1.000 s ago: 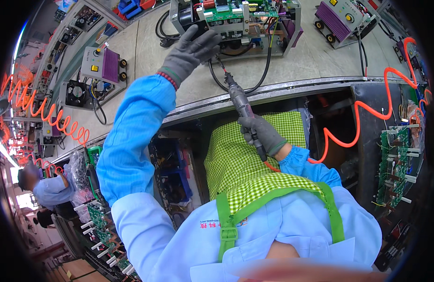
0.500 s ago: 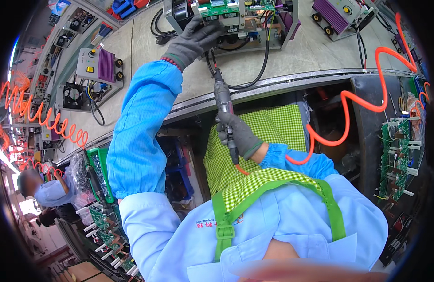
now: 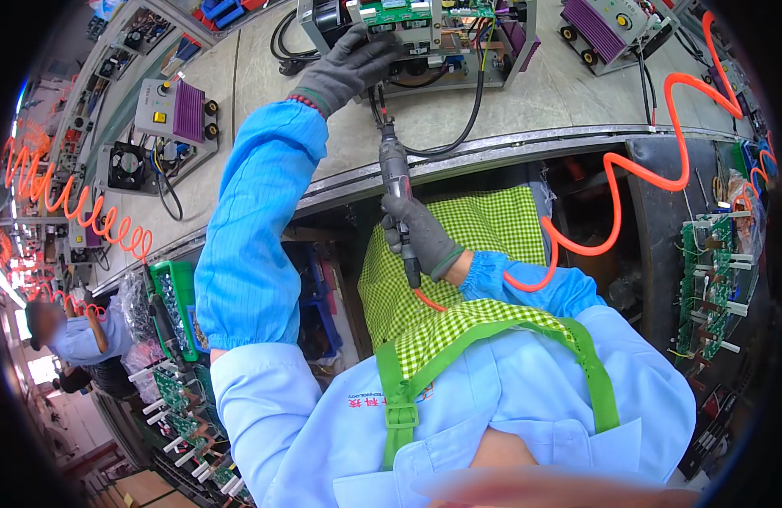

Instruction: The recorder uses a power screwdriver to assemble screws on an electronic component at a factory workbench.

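My right hand (image 3: 422,234), in a grey glove, is wrapped round a dark air screwdriver (image 3: 395,165) fed by an orange hose. The tool slants up over the bench's front edge, and its tip points at the underside of an open machine (image 3: 463,74) with a green circuit board (image 3: 393,13), a metal frame and loose wires. My left hand (image 3: 348,72), also gloved, rests against the left part of that machine with its fingers stretched out and apart. What its fingertips touch is partly hidden. A black cable (image 3: 467,127) loops down from the machine near the tool's tip.
Machines with purple sides stand left (image 3: 172,110) and right (image 3: 609,30) on the grey bench (image 3: 264,63). The coiled orange hose (image 3: 611,203) hangs at my right. Circuit boards are racked at the far right (image 3: 712,284) and lower left (image 3: 183,406). Another person (image 3: 82,339) is at far left.
The view has shifted slightly. The screwdriver and my right hand sit a little further left and higher. My left hand stays at the machine.
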The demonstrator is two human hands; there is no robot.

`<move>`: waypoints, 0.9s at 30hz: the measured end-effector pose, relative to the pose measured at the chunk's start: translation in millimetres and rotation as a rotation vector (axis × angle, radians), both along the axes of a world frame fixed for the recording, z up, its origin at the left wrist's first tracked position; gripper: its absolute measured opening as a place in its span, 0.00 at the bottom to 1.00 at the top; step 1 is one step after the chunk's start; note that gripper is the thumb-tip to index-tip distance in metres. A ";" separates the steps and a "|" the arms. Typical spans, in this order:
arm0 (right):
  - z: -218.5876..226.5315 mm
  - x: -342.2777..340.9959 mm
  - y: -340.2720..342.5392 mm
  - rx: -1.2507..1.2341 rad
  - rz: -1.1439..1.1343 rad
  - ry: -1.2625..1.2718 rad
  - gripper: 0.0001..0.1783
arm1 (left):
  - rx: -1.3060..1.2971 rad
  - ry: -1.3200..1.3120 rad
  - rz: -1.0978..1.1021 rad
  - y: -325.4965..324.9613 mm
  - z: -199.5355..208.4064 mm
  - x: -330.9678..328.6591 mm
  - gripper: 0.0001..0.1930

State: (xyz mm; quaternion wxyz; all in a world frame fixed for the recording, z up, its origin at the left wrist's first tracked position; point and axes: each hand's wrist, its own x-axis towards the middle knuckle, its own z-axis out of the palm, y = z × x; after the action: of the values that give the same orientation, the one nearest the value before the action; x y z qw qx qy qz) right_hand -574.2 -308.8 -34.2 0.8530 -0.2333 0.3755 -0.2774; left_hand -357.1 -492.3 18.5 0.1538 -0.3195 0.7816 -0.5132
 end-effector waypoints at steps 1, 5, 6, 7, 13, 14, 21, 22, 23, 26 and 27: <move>13.7 -8.1 2.5 -0.050 0.119 0.026 0.16 | -0.010 0.009 0.012 -1.9 -4.7 3.9 0.29; 32.3 -64.8 6.2 -0.281 0.552 0.147 0.19 | -0.045 -0.036 0.105 -0.6 -12.9 9.0 0.26; 32.1 -89.1 -0.1 -0.364 0.598 0.252 0.24 | -0.007 -0.035 0.168 9.3 -12.8 5.6 0.26; 37.1 -116.9 -11.3 -0.512 0.630 0.343 0.30 | -0.014 -0.053 0.237 27.1 3.8 -7.7 0.25; 130.9 -247.2 -113.1 -1.133 0.902 1.196 0.23 | 0.270 0.683 0.325 154.6 16.8 2.1 0.32; 127.1 -278.5 -127.6 -1.305 0.808 1.203 0.23 | 0.321 0.733 0.372 176.4 21.7 5.5 0.33; 92.4 -343.2 -246.4 -1.325 0.847 1.525 0.22 | 0.067 0.914 0.830 312.4 52.3 108.0 0.31; 75.8 -349.1 -260.5 -1.477 0.765 1.486 0.23 | -0.022 0.940 0.934 336.0 56.8 132.8 0.31; 59.9 -351.8 -273.1 -1.618 0.674 1.433 0.24 | -0.110 0.954 1.036 362.2 64.0 157.1 0.30; 30.5 -342.9 -301.8 -1.596 0.611 1.668 0.27 | -0.341 1.114 1.303 470.9 37.3 244.8 0.29; 24.6 -343.6 -305.1 -1.453 0.669 1.815 0.31 | -0.354 1.246 1.522 468.7 46.3 239.4 0.31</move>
State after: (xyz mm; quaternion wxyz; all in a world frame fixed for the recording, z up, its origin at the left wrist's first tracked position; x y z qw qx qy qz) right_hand -917.8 -613.9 -9.6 -0.0214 -0.8535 0.5151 0.0753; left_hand -117.7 -23.6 64.7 -0.0455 -0.9655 0.2223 -0.1280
